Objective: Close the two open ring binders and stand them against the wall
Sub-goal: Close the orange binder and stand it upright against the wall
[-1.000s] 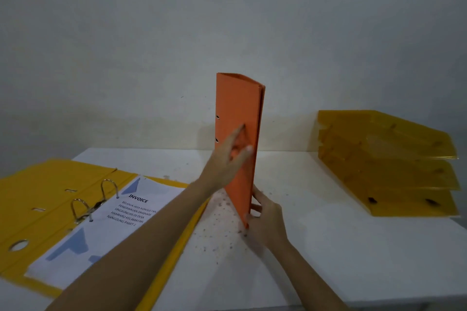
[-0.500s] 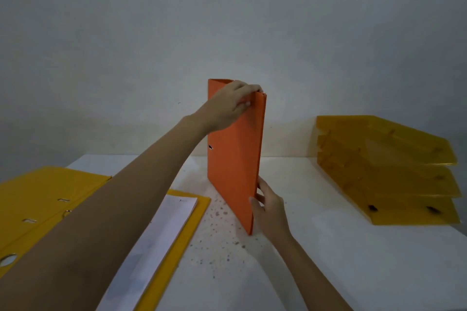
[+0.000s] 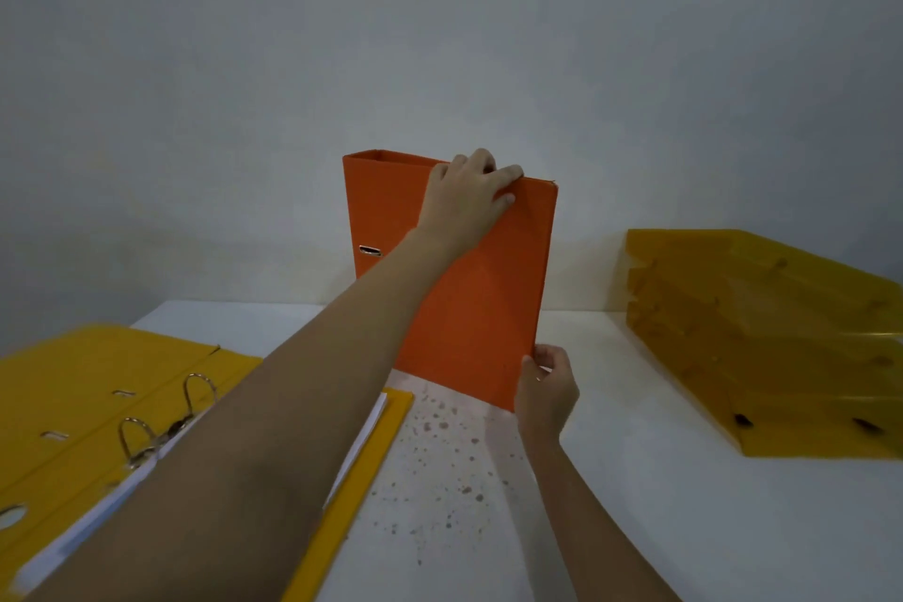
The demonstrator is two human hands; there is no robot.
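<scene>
An orange ring binder (image 3: 481,298) stands closed and upright on the white table (image 3: 635,504), its broad cover turned toward me and its spine at the left, close to the grey wall (image 3: 440,39). My left hand (image 3: 466,196) grips its top edge. My right hand (image 3: 545,389) holds its lower right corner. A yellow ring binder (image 3: 88,386) lies open flat at the left, its metal rings (image 3: 161,411) up and white sheets in it, partly hidden by my left forearm.
A stack of yellow translucent letter trays (image 3: 762,337) stands at the right against the wall. The tabletop in front of the orange binder is speckled with small brown spots (image 3: 440,464). The table's left edge runs behind the yellow binder.
The orange binder has turned from edge-on to cover facing me and moved back toward the wall. My left hand went from its side to its top edge; my right hand stayed at the lower corner.
</scene>
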